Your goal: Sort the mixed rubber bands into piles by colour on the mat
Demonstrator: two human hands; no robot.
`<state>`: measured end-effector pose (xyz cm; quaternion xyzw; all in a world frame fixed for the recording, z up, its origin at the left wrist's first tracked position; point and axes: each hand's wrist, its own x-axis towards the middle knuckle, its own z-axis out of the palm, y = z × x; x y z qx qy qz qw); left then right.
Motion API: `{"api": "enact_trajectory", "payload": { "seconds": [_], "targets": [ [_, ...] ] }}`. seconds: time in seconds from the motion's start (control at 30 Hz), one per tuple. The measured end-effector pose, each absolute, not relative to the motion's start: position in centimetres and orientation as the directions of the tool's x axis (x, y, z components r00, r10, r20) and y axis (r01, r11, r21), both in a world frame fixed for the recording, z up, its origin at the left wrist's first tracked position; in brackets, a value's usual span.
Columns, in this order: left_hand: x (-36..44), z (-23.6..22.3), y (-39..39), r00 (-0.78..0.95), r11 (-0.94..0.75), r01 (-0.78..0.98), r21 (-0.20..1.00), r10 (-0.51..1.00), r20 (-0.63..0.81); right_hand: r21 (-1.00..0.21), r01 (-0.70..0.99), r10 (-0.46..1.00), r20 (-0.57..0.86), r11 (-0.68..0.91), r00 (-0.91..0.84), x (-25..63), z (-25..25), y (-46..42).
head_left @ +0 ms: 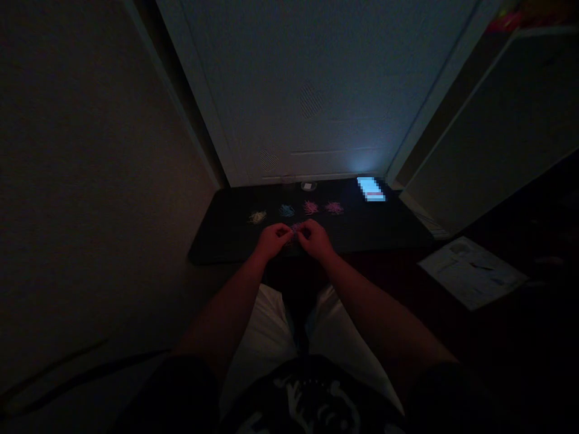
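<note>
Purplish strands (295, 228) lie at the frame's centre between left hand (272, 239) and right hand (315, 239), fingers curled narrow, whether closed on any I cannot tell; picking apart seems in hand, and next would need a delicate pinch.

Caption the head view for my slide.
Left hand and right hand close together near four colored piles on a dimly lit table.

I can read no text, number or brand from here. The lit phone screen (371, 189) comes through to me only as pixelated blocks. On the black shirt (312, 367), I make out a pale print (295, 399) but no legible letters. Marks on the pale sheet (465, 283) are too dim to read.
</note>
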<state>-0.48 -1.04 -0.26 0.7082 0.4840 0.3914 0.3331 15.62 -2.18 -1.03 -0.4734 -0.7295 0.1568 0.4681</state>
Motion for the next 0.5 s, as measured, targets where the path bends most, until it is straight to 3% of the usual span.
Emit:
{"api": "enact_trajectory", "payload": {
  "seconds": [0.5],
  "targets": [
    [-0.59,-0.15,-1.09,0.214,-0.320,0.460,0.828,0.945,0.246,-0.638,0.584,0.836,0.531,0.501,-0.137,15.55,-1.01,-2.19]
  ]
}}
